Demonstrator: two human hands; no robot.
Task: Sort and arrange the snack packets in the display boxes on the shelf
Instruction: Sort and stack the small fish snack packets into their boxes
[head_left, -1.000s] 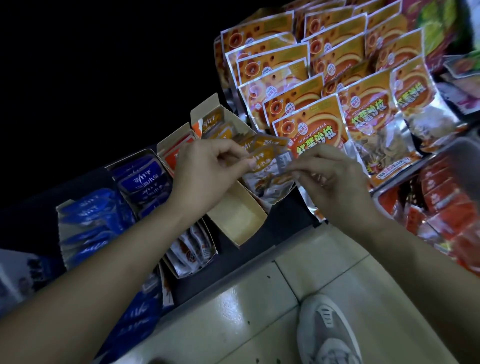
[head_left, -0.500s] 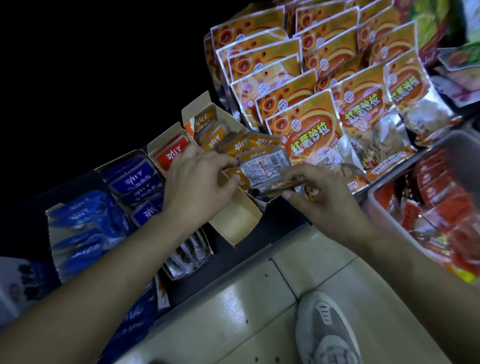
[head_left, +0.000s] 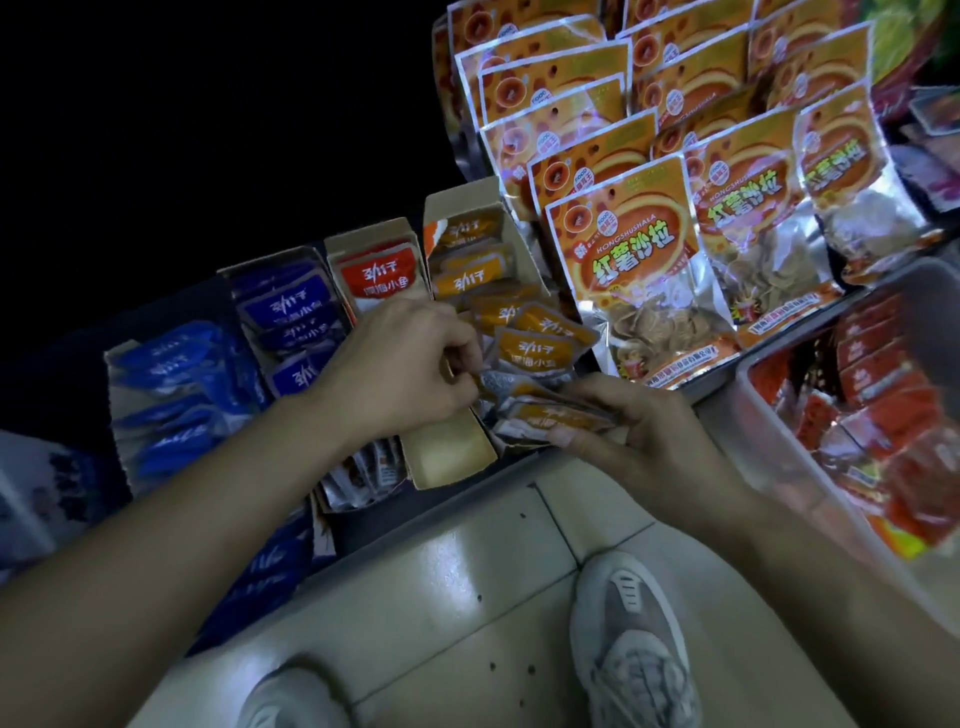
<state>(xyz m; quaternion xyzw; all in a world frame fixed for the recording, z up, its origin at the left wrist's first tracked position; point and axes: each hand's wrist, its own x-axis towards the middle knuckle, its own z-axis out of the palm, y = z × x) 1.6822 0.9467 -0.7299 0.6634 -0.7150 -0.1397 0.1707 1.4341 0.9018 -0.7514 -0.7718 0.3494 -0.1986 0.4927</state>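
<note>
The left hand (head_left: 400, 364) is curled, its fingertips pinching the edge of a silver-backed packet (head_left: 491, 383) at its 3 o'clock. Touching that packet, the right hand (head_left: 644, 431) grips a small stack of orange packets (head_left: 550, 415), with its fingers wrapped round the stack's right end. The stack is held roughly flat over the front right corner of the orange display box (head_left: 447, 457).

That box is open cardboard with its front flap folded down. Inside it, from 12 to 2 o'clock of the left hand, a row of orange snack packets (head_left: 467, 280) stands. The nearest ones tilt loosely towards the right.

At the left hand's 11 o'clock, just beside the orange box, stands a red packet box (head_left: 374, 270). At 9 to 10 o'clock are the blue packet boxes (head_left: 285, 312).

At the right hand's 12 o'clock, large sweet-potato pouches (head_left: 623, 260) overlap in rows. At its 3 o'clock a clear plastic bin (head_left: 753, 400) holds red packets (head_left: 883, 395).

At 6 o'clock, a grey shoe (head_left: 628, 644) rests on the pale tiled floor (head_left: 441, 571).
</note>
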